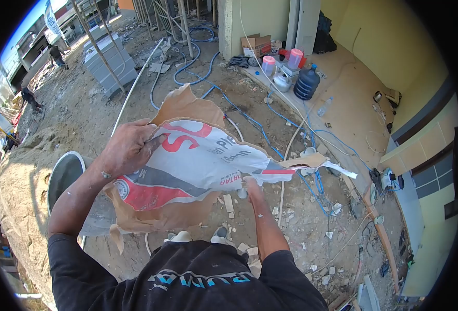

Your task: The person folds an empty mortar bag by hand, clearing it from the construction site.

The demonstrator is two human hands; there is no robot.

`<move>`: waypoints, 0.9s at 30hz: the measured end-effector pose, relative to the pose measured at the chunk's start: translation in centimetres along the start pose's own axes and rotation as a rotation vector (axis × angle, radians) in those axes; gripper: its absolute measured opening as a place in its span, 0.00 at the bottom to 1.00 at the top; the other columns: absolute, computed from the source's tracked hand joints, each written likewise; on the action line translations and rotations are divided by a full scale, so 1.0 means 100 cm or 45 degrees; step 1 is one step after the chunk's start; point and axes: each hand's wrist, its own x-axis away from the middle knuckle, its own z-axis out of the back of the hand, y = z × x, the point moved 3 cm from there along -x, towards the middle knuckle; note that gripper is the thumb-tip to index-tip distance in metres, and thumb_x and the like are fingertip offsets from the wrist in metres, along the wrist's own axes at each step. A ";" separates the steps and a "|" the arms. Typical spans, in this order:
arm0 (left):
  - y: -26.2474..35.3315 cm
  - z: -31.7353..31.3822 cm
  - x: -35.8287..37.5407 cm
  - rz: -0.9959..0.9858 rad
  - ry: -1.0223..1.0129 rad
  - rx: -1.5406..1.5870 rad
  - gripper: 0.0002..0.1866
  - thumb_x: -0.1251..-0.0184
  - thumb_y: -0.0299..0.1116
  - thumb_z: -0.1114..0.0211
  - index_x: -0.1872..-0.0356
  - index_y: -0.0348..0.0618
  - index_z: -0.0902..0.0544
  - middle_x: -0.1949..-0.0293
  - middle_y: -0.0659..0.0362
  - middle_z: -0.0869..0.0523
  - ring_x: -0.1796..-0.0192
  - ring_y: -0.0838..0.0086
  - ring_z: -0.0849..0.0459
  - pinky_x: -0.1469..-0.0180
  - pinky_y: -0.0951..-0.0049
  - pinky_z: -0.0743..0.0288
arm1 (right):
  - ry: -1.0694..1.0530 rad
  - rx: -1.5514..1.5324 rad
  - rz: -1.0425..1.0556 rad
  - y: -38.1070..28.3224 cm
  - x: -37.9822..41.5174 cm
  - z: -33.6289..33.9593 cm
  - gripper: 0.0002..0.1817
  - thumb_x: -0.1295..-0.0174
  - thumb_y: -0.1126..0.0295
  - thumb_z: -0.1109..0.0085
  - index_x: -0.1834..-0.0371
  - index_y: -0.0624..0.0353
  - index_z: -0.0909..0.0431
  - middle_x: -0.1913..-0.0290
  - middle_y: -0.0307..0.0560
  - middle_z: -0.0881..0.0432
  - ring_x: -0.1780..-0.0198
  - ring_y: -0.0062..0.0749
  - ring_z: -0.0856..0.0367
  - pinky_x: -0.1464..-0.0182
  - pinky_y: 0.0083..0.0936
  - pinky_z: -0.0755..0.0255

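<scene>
A torn paper mortar bag (pixel 187 160), white with red and grey print and brown inner layers, is stretched out in front of my chest. My left hand (pixel 130 145) is closed on its upper left edge, the thumb over the printed side. At the lower right edge my right hand (pixel 253 191) grips the bag, its fingers mostly hidden behind the paper. The right end of the bag is ripped into a narrow, ragged strip. Beside my left forearm stands a large grey bucket (pixel 93 224), partly covered by the arm and bag.
Blue hoses (pixel 249 122) and pale pipes cross the rubble-strewn ground. A dark water jug (pixel 306 83), a kettle (pixel 282 81) and pink-lidded containers stand on the tiled porch at right. Grey blocks (pixel 110 62) are stacked at upper left. People are farther off at left.
</scene>
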 end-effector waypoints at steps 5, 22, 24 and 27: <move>-0.036 -0.005 -0.002 0.437 -0.173 0.386 0.16 0.26 0.41 0.38 0.56 0.36 0.16 0.65 0.55 0.11 0.65 0.69 0.12 0.61 0.66 0.21 | 0.009 0.422 0.194 0.026 -0.019 0.038 0.21 0.34 0.65 0.42 0.40 0.61 0.25 0.41 0.52 0.21 0.43 0.38 0.23 0.41 0.35 0.28; -0.113 0.021 0.007 0.664 -0.086 1.407 0.17 0.28 0.34 0.37 0.45 0.36 0.17 0.53 0.59 0.12 0.56 0.76 0.14 0.50 0.75 0.21 | -0.795 0.004 0.659 -0.145 0.116 -0.115 0.23 0.34 0.65 0.37 0.38 0.62 0.25 0.38 0.49 0.23 0.42 0.38 0.22 0.40 0.38 0.28; -0.130 0.028 0.027 0.749 -0.023 1.221 0.19 0.29 0.40 0.37 0.46 0.35 0.16 0.55 0.57 0.12 0.53 0.76 0.15 0.48 0.74 0.23 | -0.886 0.031 0.620 -0.139 0.124 -0.127 0.23 0.34 0.65 0.36 0.38 0.62 0.25 0.38 0.48 0.23 0.42 0.38 0.22 0.40 0.38 0.28; -0.140 0.037 0.054 0.663 -0.141 0.169 0.25 0.31 0.51 0.38 0.54 0.35 0.13 0.57 0.45 0.12 0.52 0.63 0.15 0.46 0.67 0.26 | -1.010 0.050 0.502 -0.120 0.129 -0.119 0.24 0.34 0.66 0.35 0.37 0.62 0.26 0.37 0.48 0.23 0.42 0.38 0.22 0.40 0.39 0.28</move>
